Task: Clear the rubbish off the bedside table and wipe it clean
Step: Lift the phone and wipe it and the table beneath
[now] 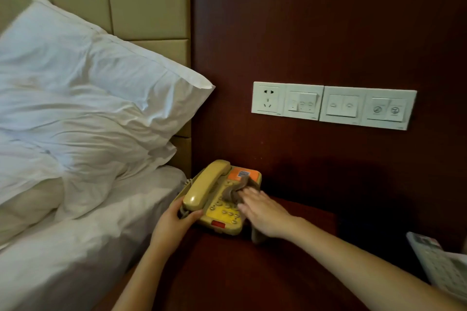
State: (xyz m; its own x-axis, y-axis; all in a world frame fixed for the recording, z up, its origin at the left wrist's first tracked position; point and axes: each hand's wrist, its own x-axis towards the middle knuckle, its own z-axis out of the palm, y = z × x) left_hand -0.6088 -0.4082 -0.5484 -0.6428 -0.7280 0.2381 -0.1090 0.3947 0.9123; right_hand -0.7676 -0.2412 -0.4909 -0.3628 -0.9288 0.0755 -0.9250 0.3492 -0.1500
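A yellow desk telephone (222,214) sits at the back left corner of the dark red-brown bedside table (227,267). My left hand (171,225) grips the near left edge of the telephone, under the handset. My right hand (262,212) presses a brown cloth (236,190) onto the telephone's keypad; part of the cloth hangs down below the hand at the telephone's right side. No loose rubbish shows on the table surface.
A white remote control (439,262) lies at the table's right edge. A bed with white sheets and pillows (75,108) borders the table on the left. A row of white wall switches and a socket (333,105) sits on the dark panel above.
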